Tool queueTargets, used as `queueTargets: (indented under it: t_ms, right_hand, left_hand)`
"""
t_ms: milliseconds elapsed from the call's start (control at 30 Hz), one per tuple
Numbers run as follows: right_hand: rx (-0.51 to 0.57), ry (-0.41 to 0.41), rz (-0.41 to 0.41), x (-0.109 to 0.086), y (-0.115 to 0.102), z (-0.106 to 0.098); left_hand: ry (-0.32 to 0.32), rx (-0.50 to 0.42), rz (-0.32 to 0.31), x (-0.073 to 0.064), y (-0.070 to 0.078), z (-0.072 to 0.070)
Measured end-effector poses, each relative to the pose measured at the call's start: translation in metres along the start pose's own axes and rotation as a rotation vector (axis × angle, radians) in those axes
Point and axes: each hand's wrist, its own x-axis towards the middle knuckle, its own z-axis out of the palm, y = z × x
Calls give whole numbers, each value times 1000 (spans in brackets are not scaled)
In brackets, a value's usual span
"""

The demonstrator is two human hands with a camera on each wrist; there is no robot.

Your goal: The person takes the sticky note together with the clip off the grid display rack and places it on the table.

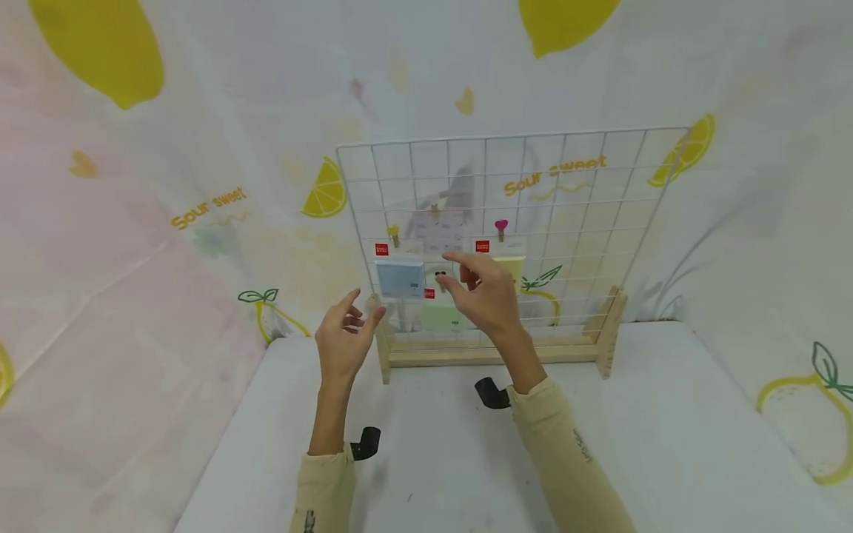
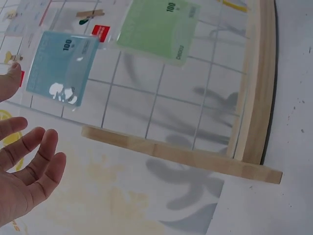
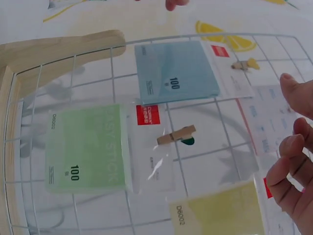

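My left hand (image 1: 341, 344) is held in the air by the grid's left end, fingers loosely bent and holding nothing. In front of the grid's middle is my right hand (image 1: 489, 296), thumb and index finger apart with nothing visible between them. Packs of sticky notes hang on the white wire grid (image 1: 600, 222): a blue pack (image 3: 176, 73), a green pack (image 3: 88, 147) and a yellow pack (image 3: 220, 213), partly behind my right hand in the head view. A pale printed sheet (image 1: 438, 229) hangs above the green pack. Small wooden clips hold them, including one clip (image 3: 177, 134) at the green pack.
Wooden feet and a wooden base bar (image 1: 493, 357) carry the grid on a white table (image 1: 440, 459). A lemon-patterned cloth (image 1: 266, 111) hangs behind it. Another clip (image 1: 501, 228) bears a pink heart. Black curved pieces (image 1: 492, 394) stick out at both wrists.
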Motion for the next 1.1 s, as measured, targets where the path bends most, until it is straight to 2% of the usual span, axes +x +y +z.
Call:
queueTargets:
  t_ms: [333,433,533,667,733,900,1100]
  right_hand:
    - [-49,9,9,30,-11,14]
    - [-59,-4,35,38,-13,18]
    - [-35,-44,96,43,-14,23]
    - [13,-100,173,49,-17,29]
    - [12,-109,183,52,-19,31]
    - [-56,-102,179,60,-23,37]
    - [-153,-130,240,66,-28,44]
  left_hand:
    - [23,-33,37,13,4,5]
    - [15,-31,40,18,5,8]
    - [1,-12,44,21,7,12]
    - [-7,6,25,20,10,15]
    - [-4,1,3,21,11,17]
    - [22,-26,-52,26,10,19]
    - [10,-34,-104,28,10,18]
